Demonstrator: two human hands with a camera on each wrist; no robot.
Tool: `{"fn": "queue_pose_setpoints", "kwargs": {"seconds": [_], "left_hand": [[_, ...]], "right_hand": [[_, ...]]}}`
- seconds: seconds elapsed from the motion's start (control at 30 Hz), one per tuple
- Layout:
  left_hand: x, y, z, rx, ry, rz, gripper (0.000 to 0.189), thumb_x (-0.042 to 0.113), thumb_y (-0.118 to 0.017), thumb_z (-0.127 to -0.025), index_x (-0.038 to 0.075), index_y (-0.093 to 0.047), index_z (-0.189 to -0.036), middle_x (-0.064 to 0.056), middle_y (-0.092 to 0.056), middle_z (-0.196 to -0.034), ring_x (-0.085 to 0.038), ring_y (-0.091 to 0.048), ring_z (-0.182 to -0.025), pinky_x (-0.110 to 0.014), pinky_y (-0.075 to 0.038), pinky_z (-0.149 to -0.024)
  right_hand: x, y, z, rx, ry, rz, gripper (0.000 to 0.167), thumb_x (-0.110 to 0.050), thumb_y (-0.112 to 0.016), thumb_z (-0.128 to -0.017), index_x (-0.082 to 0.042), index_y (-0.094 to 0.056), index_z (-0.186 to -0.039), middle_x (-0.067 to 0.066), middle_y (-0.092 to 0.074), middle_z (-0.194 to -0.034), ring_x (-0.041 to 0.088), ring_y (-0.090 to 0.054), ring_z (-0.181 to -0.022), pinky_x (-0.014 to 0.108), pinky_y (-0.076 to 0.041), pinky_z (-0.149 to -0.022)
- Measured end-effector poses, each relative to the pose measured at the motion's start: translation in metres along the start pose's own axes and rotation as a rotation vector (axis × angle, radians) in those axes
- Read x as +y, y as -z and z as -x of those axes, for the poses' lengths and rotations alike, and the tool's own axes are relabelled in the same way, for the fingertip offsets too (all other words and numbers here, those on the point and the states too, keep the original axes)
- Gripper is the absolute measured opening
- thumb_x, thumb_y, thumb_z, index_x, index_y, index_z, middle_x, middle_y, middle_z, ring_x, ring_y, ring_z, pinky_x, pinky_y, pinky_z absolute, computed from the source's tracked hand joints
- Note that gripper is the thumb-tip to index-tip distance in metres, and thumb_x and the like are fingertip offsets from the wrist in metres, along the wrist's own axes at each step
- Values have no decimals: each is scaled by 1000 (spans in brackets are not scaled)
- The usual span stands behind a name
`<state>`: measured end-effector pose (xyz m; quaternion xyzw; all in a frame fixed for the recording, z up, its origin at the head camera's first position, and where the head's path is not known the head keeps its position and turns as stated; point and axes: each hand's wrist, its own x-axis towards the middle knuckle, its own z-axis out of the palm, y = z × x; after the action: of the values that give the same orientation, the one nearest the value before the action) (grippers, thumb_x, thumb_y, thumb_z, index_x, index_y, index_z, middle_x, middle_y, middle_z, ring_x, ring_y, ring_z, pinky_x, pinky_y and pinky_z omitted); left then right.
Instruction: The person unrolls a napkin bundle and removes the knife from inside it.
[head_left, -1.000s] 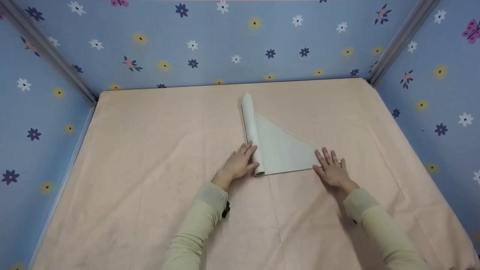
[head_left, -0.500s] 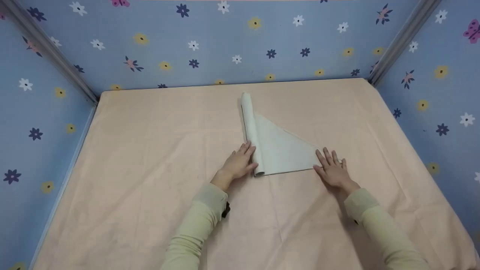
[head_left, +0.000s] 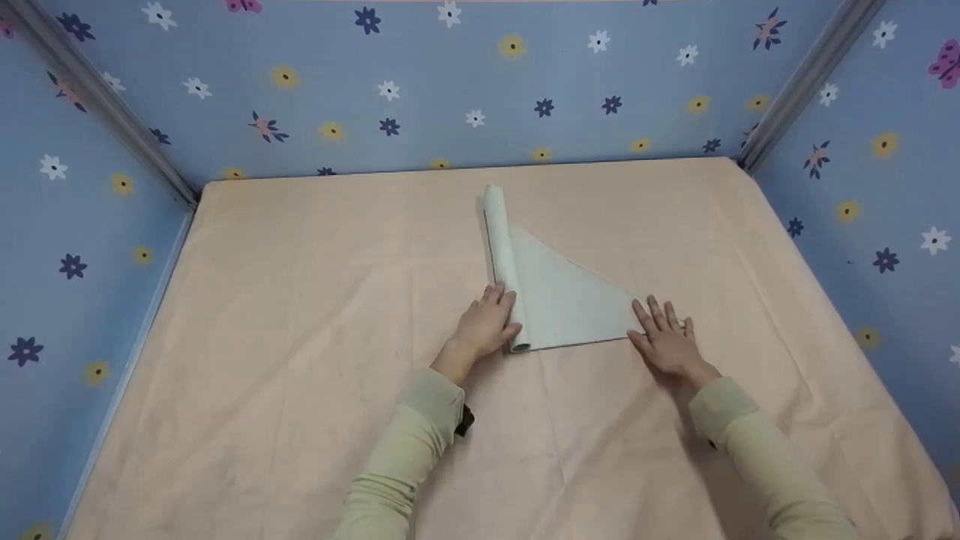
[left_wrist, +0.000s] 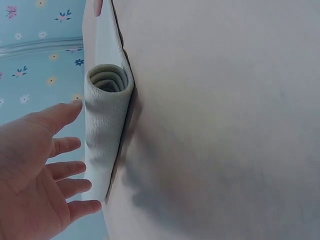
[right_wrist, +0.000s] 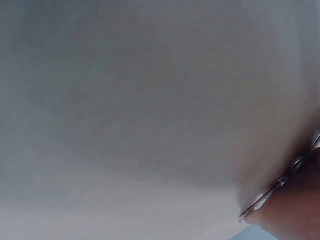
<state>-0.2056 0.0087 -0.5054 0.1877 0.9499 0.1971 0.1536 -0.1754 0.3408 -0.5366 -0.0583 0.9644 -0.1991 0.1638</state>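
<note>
A pale grey-green cloth lies on the covered table, its left side wound into a tight roll and the rest flat, narrowing toward the right. My left hand is at the roll's near end, fingers extended along its left side and thumb by the end. In the left wrist view the roll shows its spiral layers, with the straight fingers of the left hand beside it. My right hand rests with fingers spread on the cloth's right corner. The right wrist view catches only part of that hand.
A peach-coloured, lightly creased cover spreads over the tabletop. Blue flower-patterned panels stand behind it and at both sides, with grey posts at the corners.
My left wrist and forearm have shifted slightly to the right, the hand turning a little over the roll. The cloth and my right hand look unmoved.
</note>
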Motion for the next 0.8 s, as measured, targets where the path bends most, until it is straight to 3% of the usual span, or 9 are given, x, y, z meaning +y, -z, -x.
{"fn": "queue_pose_setpoints", "kwargs": {"seconds": [0.47,0.8], "left_hand": [[17,-12,-11,105,-9,-18,60,27,-58,-108,-1,-39,-158,-23,-30,-169,-38,-27,-159,-54,-35,-126],[25,-22,-22,126,6,-37,63,28,-58,-108,0,-36,-160,-20,-26,-172,-34,-23,-161,-48,-30,-129]], "right_hand": [[-1,0,1,-7,-6,-4,66,-32,-33,-114,1,-10,-165,30,2,-172,56,6,-158,76,10,-123],[5,-2,0,16,23,-32,72,-43,-37,-112,2,-14,-165,32,1,-171,57,8,-157,76,12,-123]]}}
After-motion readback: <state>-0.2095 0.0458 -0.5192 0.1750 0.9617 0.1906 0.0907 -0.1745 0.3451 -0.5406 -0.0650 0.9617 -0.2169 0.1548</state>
